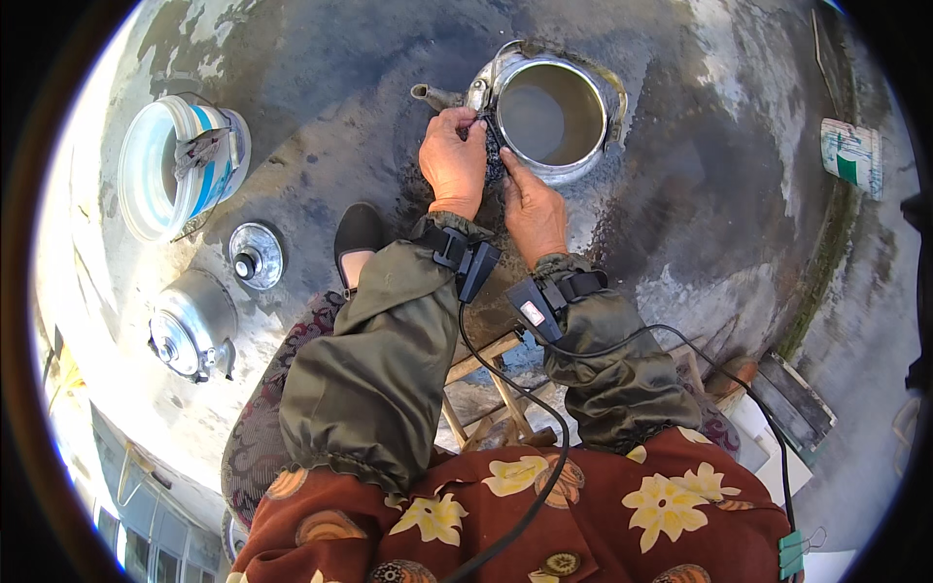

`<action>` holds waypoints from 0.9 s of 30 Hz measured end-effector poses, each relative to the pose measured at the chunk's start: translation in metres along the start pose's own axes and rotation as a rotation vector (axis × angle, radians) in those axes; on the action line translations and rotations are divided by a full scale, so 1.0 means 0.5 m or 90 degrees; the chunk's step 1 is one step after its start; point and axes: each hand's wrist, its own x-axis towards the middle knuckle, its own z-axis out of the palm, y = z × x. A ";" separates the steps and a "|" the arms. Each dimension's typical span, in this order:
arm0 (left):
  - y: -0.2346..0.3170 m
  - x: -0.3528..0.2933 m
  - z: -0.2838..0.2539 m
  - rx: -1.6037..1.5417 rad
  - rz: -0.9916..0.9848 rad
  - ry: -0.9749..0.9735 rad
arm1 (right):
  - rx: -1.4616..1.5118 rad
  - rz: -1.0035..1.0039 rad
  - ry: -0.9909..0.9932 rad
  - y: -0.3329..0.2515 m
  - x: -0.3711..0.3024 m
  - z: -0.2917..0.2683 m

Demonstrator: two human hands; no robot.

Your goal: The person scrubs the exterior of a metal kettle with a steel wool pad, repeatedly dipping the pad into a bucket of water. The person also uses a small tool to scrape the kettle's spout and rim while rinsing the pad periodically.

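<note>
A metal kettle (561, 177) stands lidless on the wet concrete, murky water inside it. Its spout (435, 95) points left, and its handle (619, 97) is folded down around the rim. My left hand (455, 163) is closed by the base of the spout, its fingers pinching a dark, speckled scouring pad (493, 148) against the kettle's outer wall. My right hand (536, 209) holds the near side of the kettle, its index finger stretched up to the rim beside the pad; its other fingers are partly hidden.
A round metal lid (262, 277) lies on the floor to the left, near a second, lidded kettle (209, 303). Beyond them stands a striped plastic bucket (228, 175) with a grey cloth (199, 149) over its rim. A white tub (853, 158) is far right. Black cables (724, 374) run from my wrists.
</note>
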 end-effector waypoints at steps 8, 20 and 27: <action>0.001 0.020 -0.009 0.061 0.048 -0.020 | -0.145 0.019 -0.047 -0.025 0.003 -0.003; 0.008 0.027 -0.008 0.115 -0.060 -0.078 | -0.227 0.005 -0.052 -0.035 0.005 -0.011; 0.012 0.037 -0.007 0.113 -0.028 -0.067 | -0.275 -0.008 -0.054 -0.043 0.013 -0.020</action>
